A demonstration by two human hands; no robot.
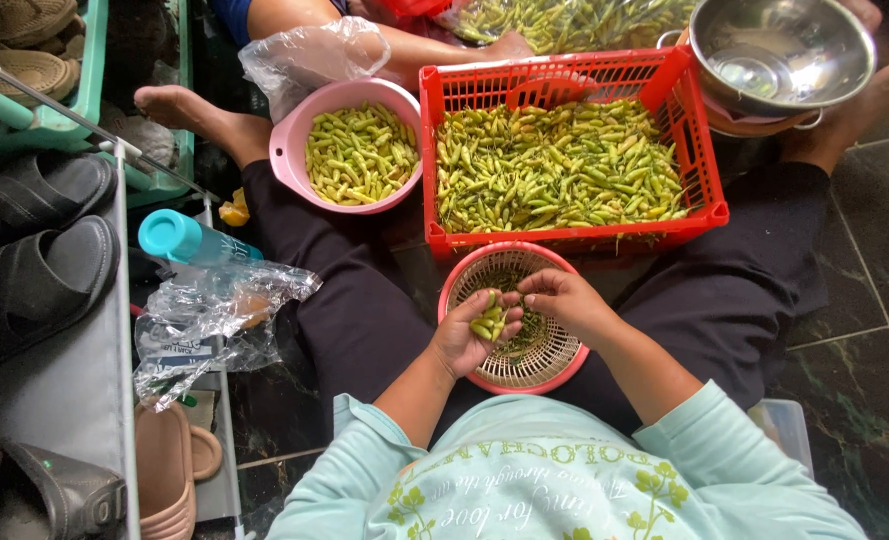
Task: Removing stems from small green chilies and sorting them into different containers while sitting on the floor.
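Note:
My left hand point(464, 338) is cupped around a small bunch of green chillies point(488, 319) above a pink woven basket point(562, 368) in my lap. My right hand point(562, 298) pinches at one chilli of that bunch with its fingertips. Green stems lie inside the basket. Just beyond it stands a red plastic crate point(704, 170) heaped with green-yellow chillies. To the crate's left a pink bowl point(294, 150) holds more chillies.
A steel bowl point(779, 50) sits at the far right, by another person's arm point(404, 45) and a bag of chillies. A shoe rack point(54, 380) with sandals, a teal bottle point(179, 237) and crumpled plastic point(214, 315) stand left. Dark floor tiles point(864, 300) lie right.

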